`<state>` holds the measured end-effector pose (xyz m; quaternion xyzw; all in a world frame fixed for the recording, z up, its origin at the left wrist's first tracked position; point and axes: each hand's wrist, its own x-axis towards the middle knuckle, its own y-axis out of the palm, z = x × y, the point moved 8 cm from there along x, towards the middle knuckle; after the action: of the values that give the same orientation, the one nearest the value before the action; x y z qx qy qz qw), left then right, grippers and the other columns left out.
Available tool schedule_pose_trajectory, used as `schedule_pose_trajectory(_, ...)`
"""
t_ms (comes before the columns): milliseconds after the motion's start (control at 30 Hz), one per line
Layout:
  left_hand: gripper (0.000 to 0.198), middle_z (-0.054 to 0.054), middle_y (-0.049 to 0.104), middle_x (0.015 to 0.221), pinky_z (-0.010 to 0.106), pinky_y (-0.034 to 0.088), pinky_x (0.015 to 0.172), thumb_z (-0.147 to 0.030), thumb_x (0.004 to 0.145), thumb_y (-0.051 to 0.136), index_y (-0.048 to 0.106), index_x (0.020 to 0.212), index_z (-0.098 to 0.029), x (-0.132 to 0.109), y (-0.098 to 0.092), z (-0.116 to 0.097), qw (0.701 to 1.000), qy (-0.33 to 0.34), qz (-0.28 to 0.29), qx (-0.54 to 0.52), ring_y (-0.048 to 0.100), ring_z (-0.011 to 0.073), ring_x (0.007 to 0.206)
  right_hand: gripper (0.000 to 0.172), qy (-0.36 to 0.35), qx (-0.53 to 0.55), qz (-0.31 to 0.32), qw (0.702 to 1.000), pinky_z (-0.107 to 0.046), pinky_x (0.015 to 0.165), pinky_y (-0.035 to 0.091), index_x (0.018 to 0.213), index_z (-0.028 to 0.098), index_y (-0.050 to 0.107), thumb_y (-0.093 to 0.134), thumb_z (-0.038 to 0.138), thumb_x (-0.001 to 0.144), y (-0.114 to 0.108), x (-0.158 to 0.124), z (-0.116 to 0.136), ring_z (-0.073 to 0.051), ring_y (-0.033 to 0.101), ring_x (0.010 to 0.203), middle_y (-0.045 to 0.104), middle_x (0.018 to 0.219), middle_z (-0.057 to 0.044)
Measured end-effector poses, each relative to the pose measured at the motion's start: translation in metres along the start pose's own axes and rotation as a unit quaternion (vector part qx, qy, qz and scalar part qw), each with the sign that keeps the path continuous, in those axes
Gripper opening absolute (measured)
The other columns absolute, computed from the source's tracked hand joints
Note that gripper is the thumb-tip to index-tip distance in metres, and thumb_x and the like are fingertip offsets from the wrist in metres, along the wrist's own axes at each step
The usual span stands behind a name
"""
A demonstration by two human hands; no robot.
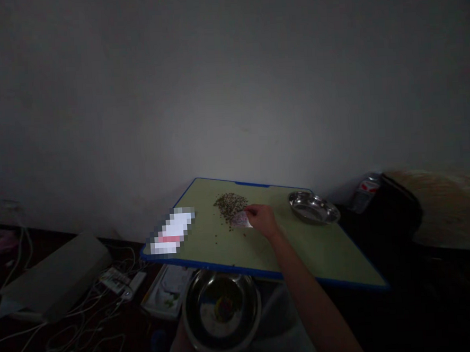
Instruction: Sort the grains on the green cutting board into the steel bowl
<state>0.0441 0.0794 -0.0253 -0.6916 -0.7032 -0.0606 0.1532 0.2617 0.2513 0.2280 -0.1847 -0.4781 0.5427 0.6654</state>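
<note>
My right hand (260,218) reaches over the board table, fingers pinched on a thin, shiny, pale purple card-like piece (241,219). The piece touches the near right side of a spread pile of small dark and pale grains or beans (229,204). A few loose grains lie about it on the pale green tabletop (206,225). Below the table's near edge is a round metal bowl (197,335) with a small colourful patch in its bottom. A dim skin-toned shape at the bowl's lower left may be my left hand (180,343); no fingers show there.
An oval metal dish (314,209) stands at the table's right side. A lit phone (172,233), blurred out, lies at the left. Cables, a power strip (116,281), a grey box (58,277) and a white tray (163,300) are lower left. A plastic bottle (366,192) stands right.
</note>
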Motion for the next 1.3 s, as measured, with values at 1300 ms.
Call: schedule_pose_trajectory(1300,0.098,0.008,0.082,0.12,0.071,0.049,0.113,-0.086,0.073,0.058,0.04,0.156,-0.039,0.005,-0.018,-0.013,0.995,-0.082,0.003,-0.056,0.072,0.0431,0.119,0.027,-0.007,-0.026,-0.011,1.0,-0.03,0.092,0.058,0.099,0.025,0.086,0.063,0.015,0.088,0.002,-0.002,0.007,-0.024,0.078,0.097,0.083,0.103,-0.005)
